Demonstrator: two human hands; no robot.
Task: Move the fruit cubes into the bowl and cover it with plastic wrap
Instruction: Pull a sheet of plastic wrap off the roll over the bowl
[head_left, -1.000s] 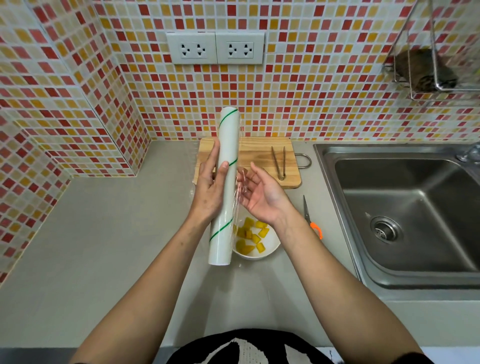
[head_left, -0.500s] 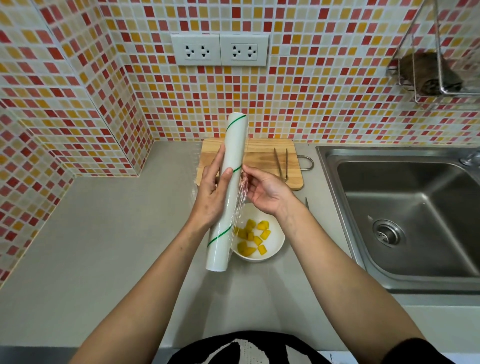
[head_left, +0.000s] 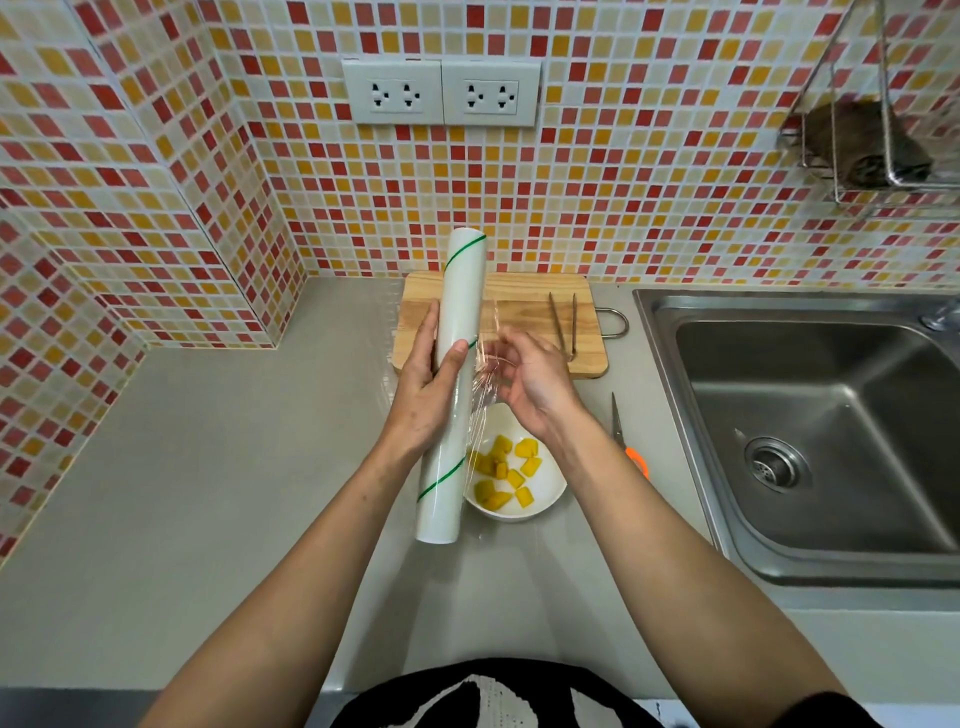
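Note:
A white bowl (head_left: 548, 496) on the grey counter holds several yellow fruit cubes (head_left: 506, 470). Above its left side I hold a long white plastic wrap roll (head_left: 457, 332) with green stripes, tilted, far end over the cutting board. My left hand (head_left: 428, 395) grips the roll's middle. My right hand (head_left: 535, 382) is just right of the roll, fingers pinching a crumpled strip of clear film (head_left: 488, 364) that runs from the roll. The film hangs partly over the bowl's left rim.
A wooden cutting board (head_left: 519, 306) with metal tongs (head_left: 563, 325) lies behind the hands. Orange-handled scissors (head_left: 626, 441) lie right of the bowl. A steel sink (head_left: 810, 431) is at the right. Tiled walls enclose the back and left; a wire rack (head_left: 872, 130) hangs top right.
My right hand went from an open palm beside the roll to pinching the film's edge, and a short strip now stands off the roll. The left hand keeps its grip.

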